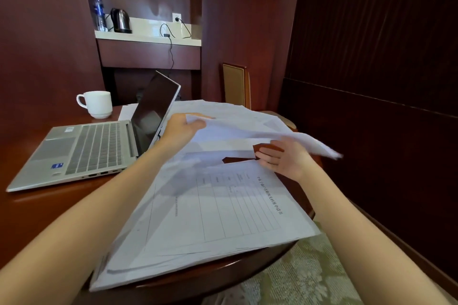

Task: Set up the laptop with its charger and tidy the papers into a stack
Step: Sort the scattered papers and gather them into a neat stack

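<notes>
A silver laptop lies open on the left of the round wooden table, its screen dark. White papers are spread loosely over the table's right half; the top one bears a printed table. My left hand pinches the near corner of a lifted sheet, which is blurred. My right hand is under that sheet's right part, fingers straight and spread, just above the papers on the table. A black charger cable hangs from a wall socket on the far shelf.
A white mug stands behind the laptop. A kettle and water bottle stand on the far shelf. A chair is behind the table. The table's rim curves close to my body; patterned carpet lies to the right.
</notes>
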A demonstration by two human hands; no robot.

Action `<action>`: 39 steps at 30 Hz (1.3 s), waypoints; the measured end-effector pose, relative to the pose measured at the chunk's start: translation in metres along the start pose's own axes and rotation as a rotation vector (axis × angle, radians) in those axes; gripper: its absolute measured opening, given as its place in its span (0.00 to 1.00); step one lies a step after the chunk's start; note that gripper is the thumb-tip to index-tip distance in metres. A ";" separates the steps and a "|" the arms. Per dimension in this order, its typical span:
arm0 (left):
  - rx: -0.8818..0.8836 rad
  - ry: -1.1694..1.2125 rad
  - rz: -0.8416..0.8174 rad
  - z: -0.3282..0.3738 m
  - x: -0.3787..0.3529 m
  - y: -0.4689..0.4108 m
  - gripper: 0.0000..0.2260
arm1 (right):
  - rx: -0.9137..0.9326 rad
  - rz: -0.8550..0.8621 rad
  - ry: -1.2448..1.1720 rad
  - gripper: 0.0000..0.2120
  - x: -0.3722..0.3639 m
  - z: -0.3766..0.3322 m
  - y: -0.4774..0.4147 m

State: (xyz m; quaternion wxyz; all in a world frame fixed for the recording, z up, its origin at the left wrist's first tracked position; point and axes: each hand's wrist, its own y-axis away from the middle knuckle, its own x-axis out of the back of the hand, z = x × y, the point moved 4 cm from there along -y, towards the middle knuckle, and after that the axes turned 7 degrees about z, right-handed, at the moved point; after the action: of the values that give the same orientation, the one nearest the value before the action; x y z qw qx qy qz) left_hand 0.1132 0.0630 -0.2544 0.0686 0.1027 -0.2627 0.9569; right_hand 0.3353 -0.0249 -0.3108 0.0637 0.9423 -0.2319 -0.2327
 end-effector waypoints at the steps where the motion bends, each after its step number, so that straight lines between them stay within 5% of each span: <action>1: -0.058 -0.020 -0.095 -0.002 0.004 0.002 0.12 | -0.019 0.012 -0.114 0.21 0.007 -0.001 0.001; 4: -0.193 -0.127 -0.333 -0.009 0.014 0.009 0.18 | -0.043 -0.032 -0.385 0.25 0.028 -0.001 -0.001; 6: -0.118 -0.129 -0.464 -0.020 0.021 0.009 0.19 | -0.094 0.026 -0.407 0.27 0.043 0.004 -0.001; 12: 0.156 -0.695 -1.010 -0.045 0.017 0.024 0.38 | -0.119 0.098 0.197 0.15 0.040 0.002 0.003; 15: 0.147 -0.748 -0.934 -0.040 0.010 0.020 0.36 | -0.072 0.193 0.546 0.23 0.042 -0.001 -0.007; 19: 0.098 -0.744 -0.750 -0.044 0.001 0.005 0.31 | 0.006 0.217 0.641 0.16 0.041 -0.007 -0.009; 22: 0.110 -0.655 -0.594 -0.044 -0.007 0.000 0.27 | 0.142 0.096 0.637 0.12 0.035 -0.014 -0.001; 27: 0.016 -0.565 -0.372 -0.031 -0.021 -0.009 0.25 | 0.178 -0.206 0.603 0.24 0.027 -0.017 0.010; 31: 0.038 -0.442 -0.430 -0.027 -0.026 -0.008 0.18 | 0.069 -0.329 0.680 0.26 0.022 -0.009 0.013; 35: -0.074 -0.580 -0.547 -0.033 -0.026 0.001 0.13 | -0.133 -0.528 0.810 0.20 0.019 0.007 0.021; 39: -0.038 -0.693 -0.664 -0.044 -0.031 0.010 0.13 | -0.090 -0.369 0.934 0.09 0.018 0.006 0.015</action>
State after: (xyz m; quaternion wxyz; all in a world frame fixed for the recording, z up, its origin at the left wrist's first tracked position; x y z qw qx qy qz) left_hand 0.1339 0.0750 -0.3036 0.2808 0.4925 -0.2407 0.7878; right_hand 0.3409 -0.0468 -0.3201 0.1589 0.9675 0.0022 0.1966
